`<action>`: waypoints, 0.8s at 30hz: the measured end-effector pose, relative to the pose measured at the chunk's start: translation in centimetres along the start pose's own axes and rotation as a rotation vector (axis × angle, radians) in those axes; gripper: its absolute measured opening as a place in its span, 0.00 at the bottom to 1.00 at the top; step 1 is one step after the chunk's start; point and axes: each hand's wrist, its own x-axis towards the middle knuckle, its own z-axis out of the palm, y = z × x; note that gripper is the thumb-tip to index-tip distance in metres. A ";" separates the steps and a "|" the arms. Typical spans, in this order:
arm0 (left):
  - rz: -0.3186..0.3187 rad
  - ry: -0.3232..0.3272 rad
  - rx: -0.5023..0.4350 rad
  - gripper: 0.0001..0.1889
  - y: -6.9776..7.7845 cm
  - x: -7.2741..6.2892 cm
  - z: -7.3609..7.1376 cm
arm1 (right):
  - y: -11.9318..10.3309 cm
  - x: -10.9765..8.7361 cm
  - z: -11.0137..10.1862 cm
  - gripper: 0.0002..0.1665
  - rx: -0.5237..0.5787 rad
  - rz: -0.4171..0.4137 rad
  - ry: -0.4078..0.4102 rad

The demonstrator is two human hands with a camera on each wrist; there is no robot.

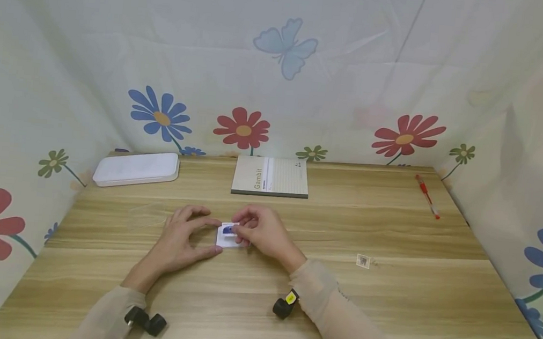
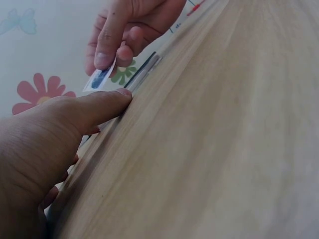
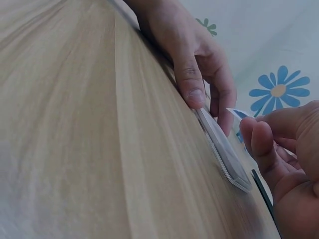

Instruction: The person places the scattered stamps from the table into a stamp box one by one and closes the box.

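1. Right hand (image 1: 266, 233) is pinching a blue-printed slip (image 1: 228, 230) above the white pack (image 1: 227, 242): picked up, not yet set down.
2. Left hand (image 1: 181, 239), thumb and index finger apart, is touching the pack's edge.
3. Stamp-like square (image 1: 363, 261) is lying untouched on the worktop (image 1: 409, 316).

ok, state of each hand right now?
Left hand: open, thumb touching the white pad on the table.
Right hand: closed, pinching a small blue-printed slip.
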 end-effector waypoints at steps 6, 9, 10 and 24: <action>-0.001 0.000 -0.004 0.32 0.0 -0.1 -0.1 | -0.1 0.0 0.3 0.07 -0.003 0.008 -0.005; 0.000 0.000 0.000 0.32 0.1 -0.1 -0.1 | -0.2 0.1 0.5 0.06 -0.010 0.015 -0.011; -0.001 -0.001 0.001 0.32 0.1 -0.1 0.0 | -0.2 0.1 0.6 0.06 -0.014 0.019 -0.015; -0.001 -0.007 -0.002 0.30 0.0 0.0 0.0 | -0.4 0.1 1.3 0.05 -0.246 -0.017 -0.050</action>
